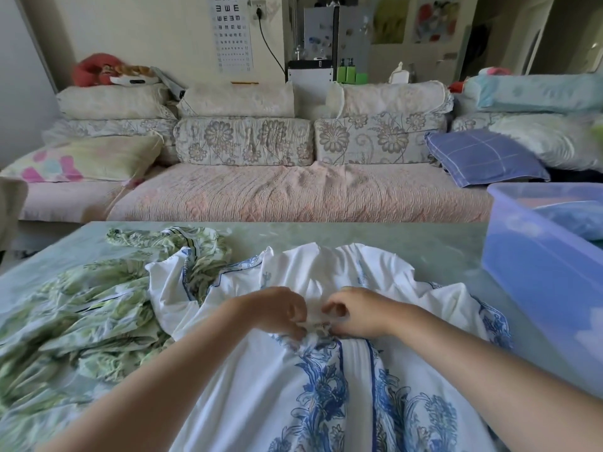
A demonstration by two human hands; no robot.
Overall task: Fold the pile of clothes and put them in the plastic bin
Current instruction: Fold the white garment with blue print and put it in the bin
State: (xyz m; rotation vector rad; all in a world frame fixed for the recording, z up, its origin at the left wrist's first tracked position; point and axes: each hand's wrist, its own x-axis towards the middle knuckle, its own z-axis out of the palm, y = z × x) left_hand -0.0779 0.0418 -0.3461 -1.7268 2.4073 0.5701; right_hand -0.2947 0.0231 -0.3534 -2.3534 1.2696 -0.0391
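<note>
Clearly early in the fold: pinching a bunched spot of the white-and-blue garment [326, 396], spread across the lower middle, with left hand [280, 313] and right hand [355, 313] close together at frame centre, possibly at a fastening, too blurred to tell. Next, calls for smoothing flat and folding inward. Crowded at left by the green garment [81, 321]; bare table [440, 246] toward the plastic bin [528, 272] at right.
</note>
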